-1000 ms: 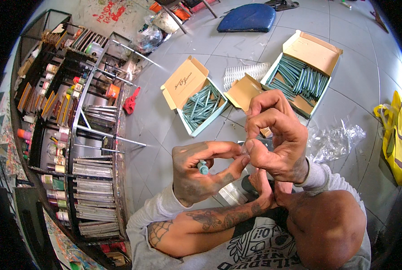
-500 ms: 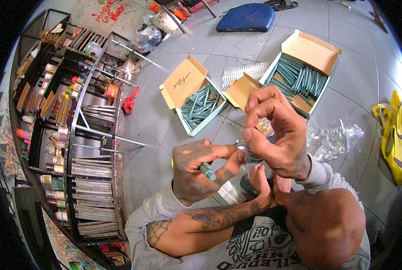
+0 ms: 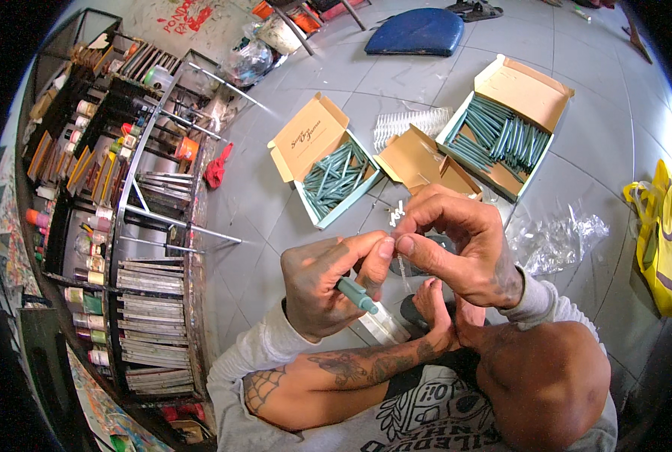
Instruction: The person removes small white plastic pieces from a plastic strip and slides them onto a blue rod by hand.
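My left hand (image 3: 332, 282) is closed, with a green pen (image 3: 357, 294) tucked between its curled fingers. Its thumb and forefinger pinch a thin clear plastic strip (image 3: 404, 273) that hangs down from the fingertips. My right hand (image 3: 460, 245) meets it from the other side, thumb and forefinger pressed together at the strip's top. Small white pieces (image 3: 397, 214) show just beyond the fingertips; whether they lie on the floor or are held I cannot tell. Beyond my hands, an open box (image 3: 317, 213) of green pens stands at the left, and a larger one (image 3: 528, 185) at the right.
Between the boxes are an open brown carton (image 3: 411, 157) and a ribbed clear plastic tray (image 3: 407, 124). Crumpled clear wrap (image 3: 558, 237) lies at the right, near a yellow bag (image 3: 659, 241). A paint-filled shelf (image 3: 114, 279) lines the left. A blue seat pad (image 3: 413, 32) lies far off.
My right hand has come down and turned, its fingers now lower and against the left fingertips. The pen in my left hand has tilted downward. White pieces now show behind the fingers.
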Motion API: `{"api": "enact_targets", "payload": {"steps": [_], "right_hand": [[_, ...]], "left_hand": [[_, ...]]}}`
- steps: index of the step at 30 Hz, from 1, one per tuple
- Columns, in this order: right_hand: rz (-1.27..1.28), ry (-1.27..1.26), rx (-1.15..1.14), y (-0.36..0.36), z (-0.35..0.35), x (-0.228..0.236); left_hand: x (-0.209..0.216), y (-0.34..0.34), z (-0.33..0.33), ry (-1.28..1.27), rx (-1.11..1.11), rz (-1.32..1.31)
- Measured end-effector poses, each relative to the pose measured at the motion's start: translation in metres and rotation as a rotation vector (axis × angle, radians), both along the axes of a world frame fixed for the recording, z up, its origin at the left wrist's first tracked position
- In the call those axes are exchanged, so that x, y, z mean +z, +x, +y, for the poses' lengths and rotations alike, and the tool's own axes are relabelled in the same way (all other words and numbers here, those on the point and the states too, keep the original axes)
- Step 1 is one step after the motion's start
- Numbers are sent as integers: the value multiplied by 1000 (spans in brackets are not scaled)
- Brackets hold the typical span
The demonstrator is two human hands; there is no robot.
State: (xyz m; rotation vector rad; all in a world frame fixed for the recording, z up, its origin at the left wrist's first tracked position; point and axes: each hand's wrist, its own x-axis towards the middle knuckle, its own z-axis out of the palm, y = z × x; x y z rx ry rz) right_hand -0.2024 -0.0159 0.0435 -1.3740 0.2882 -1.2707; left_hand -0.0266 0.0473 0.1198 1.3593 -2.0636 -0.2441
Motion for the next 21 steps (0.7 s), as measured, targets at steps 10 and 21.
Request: {"api": "enact_targets", "payload": {"steps": [10, 21], "right_hand": [[75, -156, -168, 1, 1, 4], [105, -202, -197, 1, 3, 8]], "left_hand": [[6, 4, -1, 103, 109, 241], [4, 1, -3, -11, 66, 221]]}}
